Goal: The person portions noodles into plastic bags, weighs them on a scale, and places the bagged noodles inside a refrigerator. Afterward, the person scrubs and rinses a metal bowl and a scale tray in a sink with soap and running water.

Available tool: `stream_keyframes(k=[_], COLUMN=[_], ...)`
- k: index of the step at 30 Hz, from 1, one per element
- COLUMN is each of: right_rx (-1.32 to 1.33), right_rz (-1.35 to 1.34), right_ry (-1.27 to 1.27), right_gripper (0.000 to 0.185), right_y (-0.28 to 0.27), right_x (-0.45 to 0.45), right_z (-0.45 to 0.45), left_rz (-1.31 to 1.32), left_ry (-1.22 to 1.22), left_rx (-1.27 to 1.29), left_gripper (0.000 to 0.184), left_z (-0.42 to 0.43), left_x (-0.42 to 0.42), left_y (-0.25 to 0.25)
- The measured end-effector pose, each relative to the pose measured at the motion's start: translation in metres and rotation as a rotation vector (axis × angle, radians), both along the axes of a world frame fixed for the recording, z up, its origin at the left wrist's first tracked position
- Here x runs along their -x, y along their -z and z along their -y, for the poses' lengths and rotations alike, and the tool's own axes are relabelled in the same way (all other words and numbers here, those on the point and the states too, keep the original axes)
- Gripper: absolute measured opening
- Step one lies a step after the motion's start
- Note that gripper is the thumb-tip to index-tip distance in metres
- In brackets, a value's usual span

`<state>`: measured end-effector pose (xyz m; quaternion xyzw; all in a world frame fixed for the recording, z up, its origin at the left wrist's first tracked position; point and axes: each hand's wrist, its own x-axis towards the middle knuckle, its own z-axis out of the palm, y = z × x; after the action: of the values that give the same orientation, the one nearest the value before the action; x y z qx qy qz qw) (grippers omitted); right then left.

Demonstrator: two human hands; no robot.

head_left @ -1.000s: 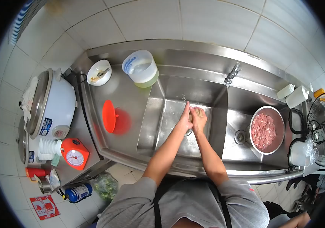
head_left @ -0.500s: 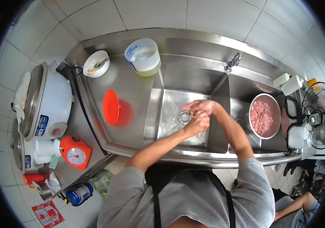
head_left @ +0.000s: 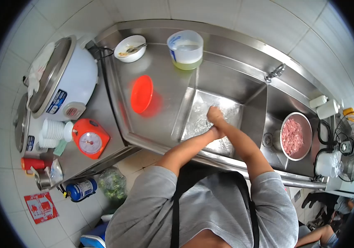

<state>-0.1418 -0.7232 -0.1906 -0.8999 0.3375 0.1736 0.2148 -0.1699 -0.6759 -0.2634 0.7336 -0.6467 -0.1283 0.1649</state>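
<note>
Both arms reach down over the middle sink basin (head_left: 214,99), crossing at the wrists. My right hand (head_left: 215,114) looks like a fist, seen from its back; whatever may be inside the fingers is hidden. Against the right wrist and forearm lies my left hand (head_left: 216,132), its fingers hidden behind that arm. Water ripples and shines on the basin floor around the hands. Right of this basin, a second basin holds a steel bowl (head_left: 307,144) of sliced raw meat (head_left: 292,137).
A faucet (head_left: 275,73) stands behind the basins. On the left drainboard are a red bowl-shaped item (head_left: 141,94), a measuring jug (head_left: 186,49) with yellowish liquid and a white bowl (head_left: 130,48). An orange scale (head_left: 92,138) and rice cooker (head_left: 67,82) stand further left. Another person's arm (head_left: 319,235) shows lower right.
The view has shifted and turned. My hands were together before, over a round clear shape in the basin; now the right hand is past the left, which lies at the right wrist.
</note>
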Motion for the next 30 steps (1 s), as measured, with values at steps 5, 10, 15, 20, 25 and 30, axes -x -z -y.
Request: stream_keyframes(k=[5,10,15,20,25,30], right_rx=[0.11,-0.346,-0.636,-0.514,-0.603,-0.291], right_rz=[0.167,0.319,0.453,0.476,0.804,1.199], right_ry=[-0.201,0.279,0.356,0.155,-0.053,-0.159], right_gripper=[0.023,0.052,0.061,0.054,0.049,0.041], right_y=[0.039,-0.023,-0.079,-0.167,-0.251,-0.171], right_x=[0.011,0.05,0.062,0.065,0.045,-0.029], right_z=[0.103,0.135,0.15,0.115,0.045,-0.05], left_rz=[0.212,0.238,0.218,-0.319,-0.884,-1.603], left_ry=[0.191,-0.56,-1.084,-1.137,-0.824,-0.594], left_rx=[0.197,0.498,0.389,0.249,0.597,0.818], left_gripper=[0.018,0.036,0.046,0.034,0.038,0.033], left_z=[-0.068,-0.142,-0.184,-0.187,-0.155,-0.092], left_x=[-0.047,-0.096,-0.141,-0.164,-0.144,-0.105], left_y=[-0.092,-0.124,-0.14,-0.158,-0.202,-0.205])
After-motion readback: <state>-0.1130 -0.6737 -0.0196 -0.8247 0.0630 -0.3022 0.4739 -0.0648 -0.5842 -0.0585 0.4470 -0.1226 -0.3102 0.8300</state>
